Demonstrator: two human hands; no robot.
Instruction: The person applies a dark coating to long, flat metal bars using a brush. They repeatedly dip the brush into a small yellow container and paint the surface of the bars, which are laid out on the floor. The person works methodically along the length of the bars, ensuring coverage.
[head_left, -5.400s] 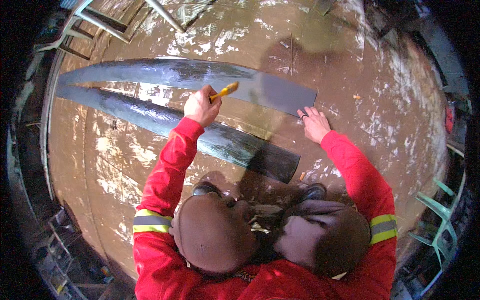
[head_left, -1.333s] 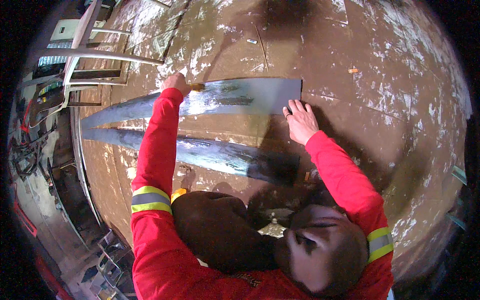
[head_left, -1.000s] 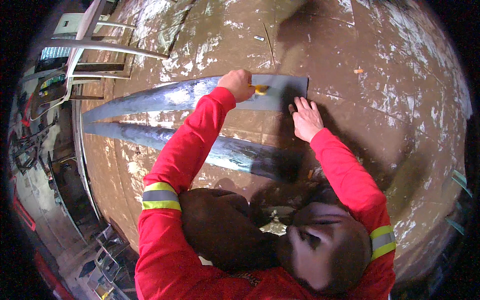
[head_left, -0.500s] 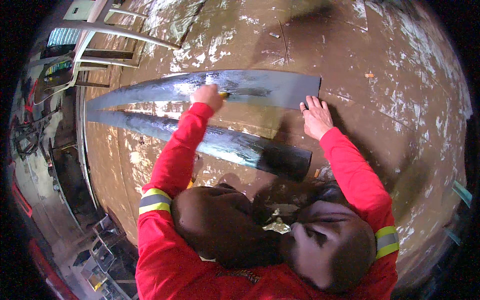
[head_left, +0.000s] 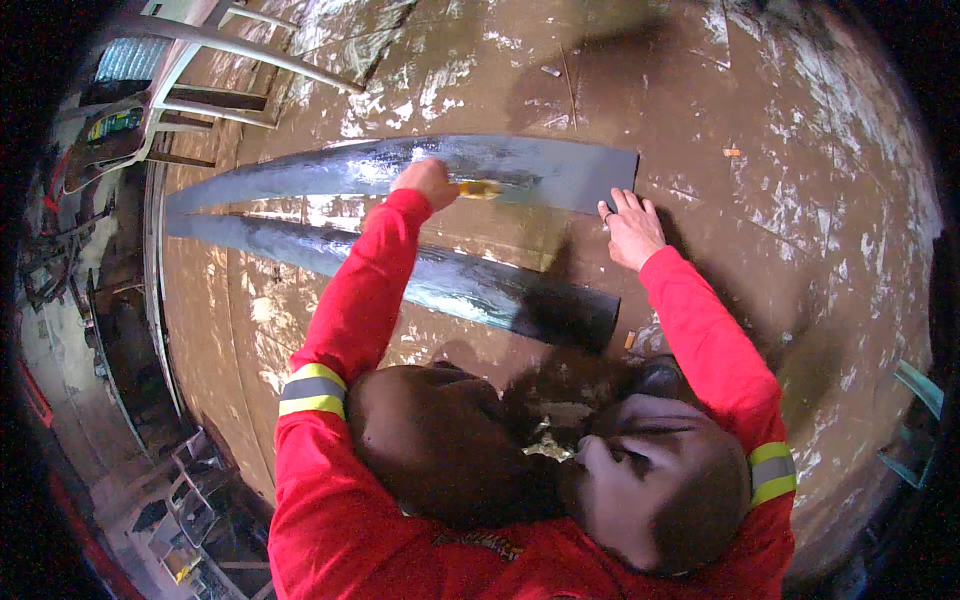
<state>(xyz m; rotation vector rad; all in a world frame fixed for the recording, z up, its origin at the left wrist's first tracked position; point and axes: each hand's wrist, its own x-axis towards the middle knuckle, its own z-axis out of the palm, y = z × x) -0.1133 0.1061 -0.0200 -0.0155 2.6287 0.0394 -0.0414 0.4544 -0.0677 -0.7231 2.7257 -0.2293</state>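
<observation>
Floor: I see paint-splashed brown concrete (head_left: 820,200).
Far strip (head_left: 400,170): long axis left-right.
Left hand (head_left: 428,182): clamped on yellow-handled tool (head_left: 480,189), mid-strip.
Right hand (head_left: 632,228): spread flat, at the strip's right end.

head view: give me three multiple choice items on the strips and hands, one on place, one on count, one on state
1. Where does the right hand rest?
A. on the near end of the upper strip
B. on the white chair
C. on the person's knee

2. How many long dark strips lie on the brown floor?
A. one
B. two
C. four

3. What is the left hand doing?
A. lying open and empty on the floor
B. holding a small yellow-handled tool against the upper strip
C. gripping the chair leg

Key:
1 A: the fingers lie flat at the square end of the upper strip.
2 B: the upper strip and the lower strip lie side by side, narrowing to points at the left.
3 B: the hand is closed round the yellow-handled tool, which lies on the upper strip.
</observation>
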